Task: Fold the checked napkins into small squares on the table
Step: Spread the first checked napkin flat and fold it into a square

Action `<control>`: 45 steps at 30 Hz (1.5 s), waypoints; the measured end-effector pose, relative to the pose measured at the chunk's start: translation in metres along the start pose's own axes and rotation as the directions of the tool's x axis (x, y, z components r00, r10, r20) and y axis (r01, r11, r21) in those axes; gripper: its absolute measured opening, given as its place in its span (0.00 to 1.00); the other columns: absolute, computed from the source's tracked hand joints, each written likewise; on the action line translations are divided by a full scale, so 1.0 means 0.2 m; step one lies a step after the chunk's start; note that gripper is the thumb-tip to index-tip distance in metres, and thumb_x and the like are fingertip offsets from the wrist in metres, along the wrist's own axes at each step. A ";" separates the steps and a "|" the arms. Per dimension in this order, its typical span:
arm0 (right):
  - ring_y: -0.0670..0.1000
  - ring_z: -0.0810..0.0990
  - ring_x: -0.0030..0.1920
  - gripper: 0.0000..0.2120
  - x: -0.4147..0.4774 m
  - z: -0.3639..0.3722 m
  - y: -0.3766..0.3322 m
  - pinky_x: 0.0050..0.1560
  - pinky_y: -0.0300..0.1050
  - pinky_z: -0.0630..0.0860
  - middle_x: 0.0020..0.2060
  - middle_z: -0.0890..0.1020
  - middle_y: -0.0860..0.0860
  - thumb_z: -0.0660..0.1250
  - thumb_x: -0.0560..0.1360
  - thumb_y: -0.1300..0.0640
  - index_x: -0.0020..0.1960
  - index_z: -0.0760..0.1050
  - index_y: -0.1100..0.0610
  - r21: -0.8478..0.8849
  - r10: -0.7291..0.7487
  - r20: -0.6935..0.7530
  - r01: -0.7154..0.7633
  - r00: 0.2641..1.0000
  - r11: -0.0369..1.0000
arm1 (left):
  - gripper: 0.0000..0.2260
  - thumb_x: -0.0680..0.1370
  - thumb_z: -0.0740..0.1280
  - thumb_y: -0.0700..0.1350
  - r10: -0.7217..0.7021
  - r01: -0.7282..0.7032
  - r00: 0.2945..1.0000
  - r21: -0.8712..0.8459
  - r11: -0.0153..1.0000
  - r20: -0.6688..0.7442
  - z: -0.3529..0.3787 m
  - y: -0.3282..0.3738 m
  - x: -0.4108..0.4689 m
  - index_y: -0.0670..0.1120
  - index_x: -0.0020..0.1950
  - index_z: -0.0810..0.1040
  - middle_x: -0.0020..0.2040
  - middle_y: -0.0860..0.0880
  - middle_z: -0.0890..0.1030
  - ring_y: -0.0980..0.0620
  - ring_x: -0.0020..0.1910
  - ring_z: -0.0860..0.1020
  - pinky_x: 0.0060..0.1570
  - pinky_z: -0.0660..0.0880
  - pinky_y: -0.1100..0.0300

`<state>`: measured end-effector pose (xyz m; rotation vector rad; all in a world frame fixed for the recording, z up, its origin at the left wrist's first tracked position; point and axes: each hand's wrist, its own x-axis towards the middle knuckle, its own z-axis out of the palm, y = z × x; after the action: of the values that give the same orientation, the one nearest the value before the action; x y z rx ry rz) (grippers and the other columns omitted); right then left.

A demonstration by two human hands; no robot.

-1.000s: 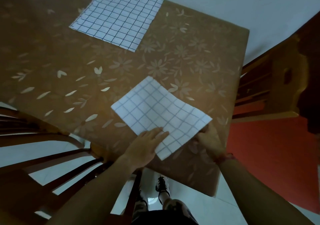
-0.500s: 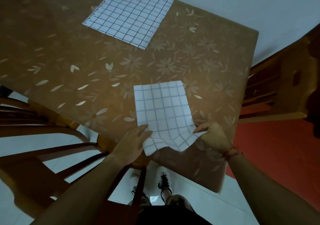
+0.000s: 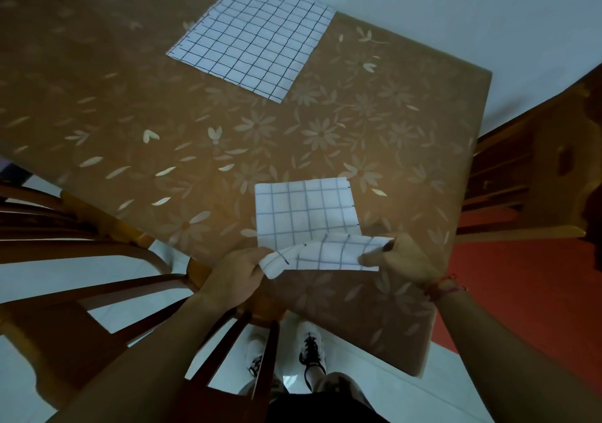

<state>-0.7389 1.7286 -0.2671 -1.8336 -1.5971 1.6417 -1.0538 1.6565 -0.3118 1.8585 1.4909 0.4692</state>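
Both of my hands pinch the near edge of a checked napkin (image 3: 306,207), one at each corner. Left hand (image 3: 234,276) grips the left corner with curled fingers and thumb, the cloth bunched slightly against my knuckles; right hand (image 3: 404,259) pinches the right corner between thumb and fingertips. Between my hands that edge is lifted off the table (image 3: 130,113) and turned over into a narrow flap, while the rest of the napkin lies flat just beyond my fingers, already folded to a small rectangle. A second checked napkin (image 3: 254,38) lies spread open and flat well beyond both hands, farther out than the one I hold and somewhat toward my left hand's side, near the far edge of the table. A red cord bracelet (image 3: 443,287) circles my right wrist. A wooden chair (image 3: 81,259) stands just outside my left hand, its back rails passing under my left forearm, and another wooden chair (image 3: 527,175) stands beyond my right hand. Below my hands, past the table's near edge, my shoes (image 3: 312,347) show on the pale floor.
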 end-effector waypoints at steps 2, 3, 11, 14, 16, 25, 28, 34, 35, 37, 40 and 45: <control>0.48 0.84 0.46 0.04 0.00 -0.01 -0.01 0.52 0.46 0.80 0.38 0.86 0.47 0.78 0.66 0.60 0.39 0.85 0.53 0.025 -0.021 -0.026 0.022 0.999 0.999 | 0.11 0.79 0.66 0.42 -0.051 0.050 0.999 -0.015 0.999 -0.015 -0.01 0.00 0.03 0.46 0.61 0.80 0.52 0.51 0.83 0.57 0.51 0.78 0.45 0.71 0.75; 0.50 0.84 0.47 0.05 0.01 -0.01 -0.02 0.53 0.48 0.80 0.40 0.87 0.48 0.78 0.66 0.60 0.41 0.85 0.54 0.064 -0.009 -0.048 0.012 0.999 0.998 | 0.11 0.79 0.65 0.41 -0.087 0.086 0.995 -0.030 0.996 -0.039 -0.02 -0.01 0.05 0.46 0.61 0.80 0.52 0.50 0.83 0.56 0.51 0.78 0.45 0.71 0.74; 0.52 0.85 0.46 0.12 0.16 -0.02 -0.08 0.51 0.48 0.81 0.44 0.87 0.52 0.77 0.66 0.55 0.48 0.84 0.57 0.207 0.004 0.007 -0.005 1.000 0.978 | 0.13 0.81 0.61 0.47 -0.357 0.332 0.933 -0.267 0.905 -0.049 -0.07 -0.03 0.25 0.41 0.44 0.78 0.35 0.38 0.78 0.41 0.37 0.77 0.34 0.72 0.51; 0.51 0.85 0.50 0.17 0.21 -0.04 -0.07 0.52 0.48 0.80 0.48 0.86 0.51 0.78 0.64 0.57 0.52 0.83 0.56 0.141 0.007 0.106 -0.022 0.994 0.990 | 0.14 0.82 0.61 0.48 -0.384 0.353 0.922 -0.308 0.883 -0.045 -0.10 -0.03 0.29 0.44 0.39 0.76 0.36 0.36 0.77 0.41 0.36 0.76 0.33 0.69 0.56; 0.50 0.85 0.49 0.16 0.23 -0.05 -0.06 0.52 0.45 0.81 0.47 0.86 0.51 0.78 0.64 0.61 0.51 0.83 0.57 0.059 0.012 0.165 -0.022 0.986 0.998 | 0.14 0.82 0.61 0.48 -0.366 0.338 0.930 -0.325 0.883 -0.027 -0.11 -0.04 0.29 0.47 0.38 0.76 0.31 0.45 0.77 0.48 0.33 0.76 0.34 0.71 0.56; 0.48 0.84 0.45 0.10 0.23 -0.02 -0.03 0.40 0.38 0.81 0.48 0.85 0.51 0.69 0.75 0.60 0.56 0.79 0.57 -0.012 0.013 0.192 -0.011 0.981 1.000 | 0.08 0.82 0.61 0.49 -0.363 0.346 0.932 -0.357 0.868 0.019 -0.13 -0.07 0.25 0.58 0.47 0.79 0.37 0.47 0.81 0.50 0.38 0.80 0.35 0.76 0.55; 0.46 0.85 0.44 0.10 0.21 -0.01 -0.03 0.40 0.37 0.80 0.47 0.85 0.50 0.70 0.74 0.62 0.55 0.80 0.57 0.034 0.028 0.201 -0.035 0.979 0.999 | 0.10 0.82 0.60 0.51 -0.381 0.360 0.925 -0.363 0.859 0.017 -0.13 -0.05 0.25 0.49 0.48 0.79 0.38 0.42 0.80 0.46 0.38 0.79 0.33 0.74 0.58; 0.52 0.85 0.47 0.13 0.15 0.00 0.02 0.48 0.48 0.82 0.47 0.86 0.52 0.73 0.71 0.61 0.56 0.80 0.56 0.059 0.076 0.190 -0.089 0.979 0.994 | 0.09 0.81 0.62 0.49 -0.384 0.360 0.923 -0.389 0.848 0.019 -0.12 0.00 0.22 0.47 0.48 0.79 0.37 0.37 0.77 0.45 0.34 0.76 0.34 0.77 0.50; 0.53 0.85 0.47 0.14 0.14 0.01 0.04 0.48 0.50 0.82 0.47 0.86 0.53 0.73 0.71 0.63 0.56 0.80 0.57 0.086 0.086 0.176 -0.103 0.981 0.991 | 0.08 0.81 0.62 0.49 -0.386 0.361 0.922 -0.387 0.848 0.014 -0.12 0.01 0.22 0.49 0.47 0.79 0.36 0.39 0.77 0.47 0.34 0.75 0.35 0.76 0.49; 0.55 0.85 0.45 0.13 0.12 0.03 0.07 0.46 0.50 0.83 0.48 0.85 0.56 0.71 0.72 0.65 0.56 0.79 0.61 0.145 0.115 0.139 -0.135 0.984 0.980 | 0.07 0.81 0.62 0.49 -0.383 0.363 0.923 -0.388 0.847 0.026 -0.12 0.01 0.20 0.51 0.49 0.79 0.37 0.39 0.78 0.49 0.33 0.75 0.34 0.75 0.52; 0.56 0.85 0.43 0.10 0.10 0.07 0.10 0.43 0.50 0.83 0.48 0.84 0.59 0.70 0.73 0.65 0.55 0.79 0.64 0.156 0.162 0.065 -0.170 0.985 0.973 | 0.09 0.81 0.62 0.47 -0.407 0.380 0.914 -0.367 0.849 0.006 -0.10 0.02 0.18 0.44 0.48 0.78 0.39 0.38 0.79 0.52 0.32 0.76 0.32 0.75 0.52; 0.53 0.84 0.44 0.12 0.05 0.08 0.12 0.42 0.45 0.81 0.46 0.85 0.53 0.73 0.71 0.58 0.54 0.80 0.56 0.173 0.167 0.069 -0.177 0.984 0.969 | 0.09 0.79 0.65 0.44 -0.435 0.399 0.900 -0.401 0.825 0.001 -0.09 0.03 0.17 0.39 0.45 0.77 0.32 0.42 0.73 0.51 0.32 0.73 0.36 0.74 0.54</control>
<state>-0.7402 1.7198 -0.2966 -1.8946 -1.2928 1.8555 -1.0515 1.6942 -0.3000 1.1680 1.6647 0.5923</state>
